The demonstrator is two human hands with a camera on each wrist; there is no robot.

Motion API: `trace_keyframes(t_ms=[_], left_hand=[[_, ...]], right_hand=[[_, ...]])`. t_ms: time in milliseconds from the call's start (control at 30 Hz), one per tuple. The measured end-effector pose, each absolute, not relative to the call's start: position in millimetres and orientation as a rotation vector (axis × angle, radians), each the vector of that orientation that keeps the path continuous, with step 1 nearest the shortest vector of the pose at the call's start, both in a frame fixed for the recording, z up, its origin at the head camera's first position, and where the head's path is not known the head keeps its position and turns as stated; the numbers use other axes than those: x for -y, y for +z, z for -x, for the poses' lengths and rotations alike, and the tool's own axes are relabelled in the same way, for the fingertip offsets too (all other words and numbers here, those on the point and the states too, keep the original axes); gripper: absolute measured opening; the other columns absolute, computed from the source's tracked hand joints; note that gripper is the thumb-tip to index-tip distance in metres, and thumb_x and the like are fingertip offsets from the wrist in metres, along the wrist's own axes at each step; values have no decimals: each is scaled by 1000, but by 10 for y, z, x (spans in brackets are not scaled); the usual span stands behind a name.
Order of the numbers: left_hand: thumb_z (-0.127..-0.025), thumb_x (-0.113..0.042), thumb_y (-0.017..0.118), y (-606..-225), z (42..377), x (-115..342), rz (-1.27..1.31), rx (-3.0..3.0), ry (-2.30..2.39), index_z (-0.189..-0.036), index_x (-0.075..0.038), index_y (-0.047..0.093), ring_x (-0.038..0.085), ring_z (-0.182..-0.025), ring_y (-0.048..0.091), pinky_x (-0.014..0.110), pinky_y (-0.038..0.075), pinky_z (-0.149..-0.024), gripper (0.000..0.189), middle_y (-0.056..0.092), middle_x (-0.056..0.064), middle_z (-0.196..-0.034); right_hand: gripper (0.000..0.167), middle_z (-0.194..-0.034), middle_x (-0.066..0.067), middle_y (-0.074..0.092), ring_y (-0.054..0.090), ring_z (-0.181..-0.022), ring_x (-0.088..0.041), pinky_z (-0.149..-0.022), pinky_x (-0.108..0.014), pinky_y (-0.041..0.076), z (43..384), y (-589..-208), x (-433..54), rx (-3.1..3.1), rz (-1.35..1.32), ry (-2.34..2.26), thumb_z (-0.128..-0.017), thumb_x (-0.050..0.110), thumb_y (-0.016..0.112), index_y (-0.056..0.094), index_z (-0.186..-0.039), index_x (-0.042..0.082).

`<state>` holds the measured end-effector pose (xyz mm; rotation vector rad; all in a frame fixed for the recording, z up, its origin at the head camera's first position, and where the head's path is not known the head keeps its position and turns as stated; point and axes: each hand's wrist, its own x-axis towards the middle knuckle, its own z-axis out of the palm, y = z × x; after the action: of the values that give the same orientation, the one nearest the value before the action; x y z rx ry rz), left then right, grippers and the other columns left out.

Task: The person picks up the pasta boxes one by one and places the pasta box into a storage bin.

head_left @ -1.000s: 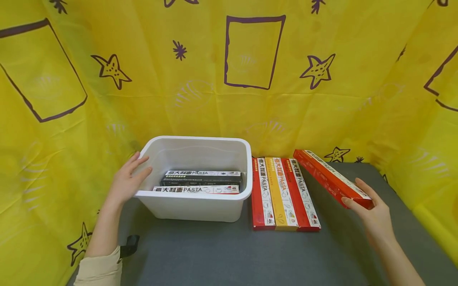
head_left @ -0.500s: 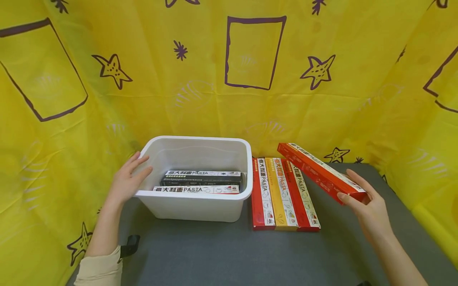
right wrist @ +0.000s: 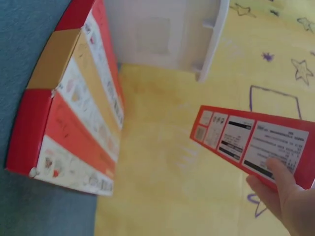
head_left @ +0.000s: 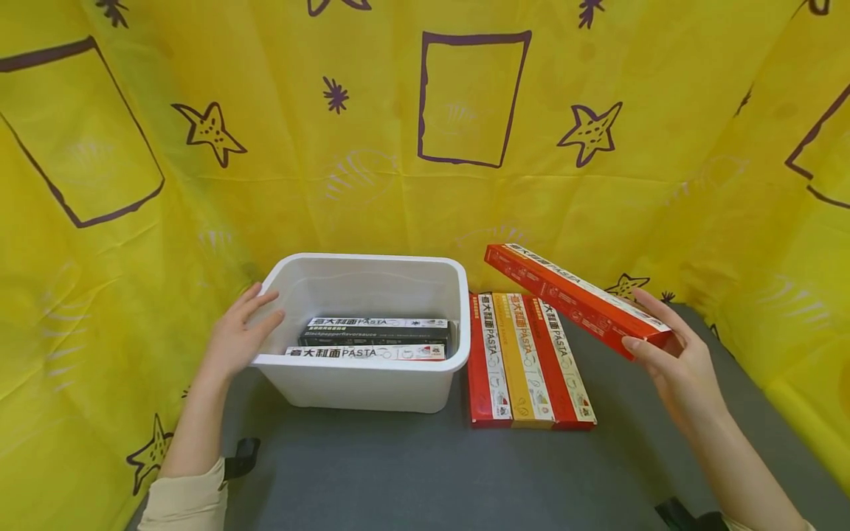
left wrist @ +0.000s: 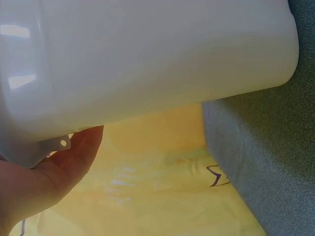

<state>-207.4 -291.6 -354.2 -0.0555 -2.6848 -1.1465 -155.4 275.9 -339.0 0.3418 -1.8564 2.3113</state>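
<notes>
In the head view, my right hand (head_left: 680, 361) holds a red pasta box (head_left: 564, 287) by its near right end, thumb on one side and fingers on the other. The box is raised off the table and tilted, its far end pointing left. My left hand (head_left: 239, 332) grips the left rim of a white plastic bin (head_left: 361, 387); the left wrist view shows fingers (left wrist: 78, 152) under the rim outside. Inside the bin lie a black pasta box (head_left: 372, 335) and another box with a white strip (head_left: 365, 352).
Beside the bin's right wall lie a red pasta box (head_left: 483, 369), a yellow one (head_left: 521, 369) and another red one (head_left: 564, 369), flat and side by side. A yellow patterned cloth (head_left: 372, 199) hangs behind the grey table (head_left: 425, 472) and on both sides.
My right hand has carried the red pasta box left and upward, so its far end is now over the row of boxes. The left hand and the bin have stayed put.
</notes>
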Motion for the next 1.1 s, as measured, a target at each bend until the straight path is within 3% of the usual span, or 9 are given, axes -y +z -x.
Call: trace_keyframes(t_ms=[300, 567, 1100], left_hand=[[-98, -37, 56, -3537, 2074, 2918, 30, 2691, -1149, -143, -1, 47, 48, -142, 16, 71, 16, -106, 58, 21, 18, -159], [-98, -35, 57, -3561, 2094, 2921, 45, 2680, -1145, -141, 0, 48, 48, -142, 17, 71, 16, -106, 56, 22, 18, -159], [-98, -37, 57, -3557, 2082, 2911, 45, 2687, -1116, -142, -1, 48, 49, -142, 18, 71, 17, -106, 57, 23, 18, -159]], right_hand=[[54, -142, -9, 35, 36, -125, -23, -90, -23, 51, 1598, -3223, -2534, 1795, -410, 2345, -95, -4, 50, 42, -147, 8], [52, -139, -15, 40, 43, -121, -26, -91, -25, 51, 1640, -3154, -2335, 1743, -487, 2385, -94, -5, 48, 44, -144, 6], [37, -140, -12, 48, 49, -117, -25, -88, -29, 53, 1792, -3123, -1942, 1841, -598, 2412, -93, -4, 52, 52, -127, 8]])
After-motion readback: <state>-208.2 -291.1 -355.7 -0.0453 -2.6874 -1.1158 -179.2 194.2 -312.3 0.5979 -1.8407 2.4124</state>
